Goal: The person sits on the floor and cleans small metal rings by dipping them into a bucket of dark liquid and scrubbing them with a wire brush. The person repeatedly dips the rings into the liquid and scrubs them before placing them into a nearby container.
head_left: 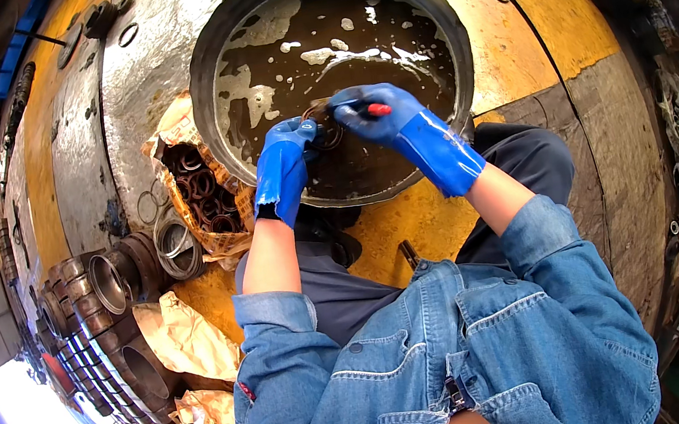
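Your left hand (pixel 290 143) and your right hand (pixel 396 122), both in blue gloves, meet over the near half of a round black tub (pixel 208 101) — its dark liquid (pixel 297 73) flecked with pale foam. Between them is a thin metal ring (pixel 337 139), hanging just below where your fingers come together. The fingers of your left hand seem to be pinching its left edge, so that hand has the firmer claim on it. Your right fingers are curled around a tool with a red end (pixel 379 110); that end sticks out to the right, and the tool appears to run level, leftward to the ring. Whether its hidden tip touches the metal, you cannot tell from here. The ring has no long axis, and its exact tilt is unclear; the tool's line comes at it from the right and slightly above.

Just left of the tub, near your left forearm, an open paper bag (pixel 176 122) holds more rings (pixel 202 186). Beside it lie thin wire-like hoops (pixel 179 249), with wide metal bands (pixel 111 282) farther left.
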`<action>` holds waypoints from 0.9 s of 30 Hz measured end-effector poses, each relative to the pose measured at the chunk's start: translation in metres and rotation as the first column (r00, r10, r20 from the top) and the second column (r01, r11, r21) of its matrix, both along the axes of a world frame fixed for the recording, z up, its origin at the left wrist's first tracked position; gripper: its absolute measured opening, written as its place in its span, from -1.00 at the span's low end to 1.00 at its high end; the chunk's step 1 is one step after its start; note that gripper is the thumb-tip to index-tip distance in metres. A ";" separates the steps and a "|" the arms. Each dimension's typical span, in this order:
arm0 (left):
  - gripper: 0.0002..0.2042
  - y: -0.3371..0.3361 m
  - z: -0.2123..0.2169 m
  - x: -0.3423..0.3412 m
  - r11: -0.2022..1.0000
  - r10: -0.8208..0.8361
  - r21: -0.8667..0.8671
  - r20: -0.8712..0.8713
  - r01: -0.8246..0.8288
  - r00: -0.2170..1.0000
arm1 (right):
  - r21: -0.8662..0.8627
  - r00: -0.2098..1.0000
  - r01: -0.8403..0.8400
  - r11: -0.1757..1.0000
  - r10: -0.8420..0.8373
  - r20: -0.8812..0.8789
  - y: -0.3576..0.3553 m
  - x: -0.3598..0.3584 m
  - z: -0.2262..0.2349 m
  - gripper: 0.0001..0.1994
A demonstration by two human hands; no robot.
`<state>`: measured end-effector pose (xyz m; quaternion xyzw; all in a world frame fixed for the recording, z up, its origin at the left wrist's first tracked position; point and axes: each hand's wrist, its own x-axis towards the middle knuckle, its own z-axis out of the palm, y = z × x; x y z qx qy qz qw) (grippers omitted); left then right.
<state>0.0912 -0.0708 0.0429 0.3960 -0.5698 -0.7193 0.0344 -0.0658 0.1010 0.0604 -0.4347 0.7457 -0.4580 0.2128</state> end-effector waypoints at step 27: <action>-0.68 0.003 0.000 -0.020 0.955 -0.033 -0.295 -0.057 0.015 0.998 | 0.382 0.825 0.163 0.910 -0.338 0.454 -0.014 -0.015 -0.018 -0.68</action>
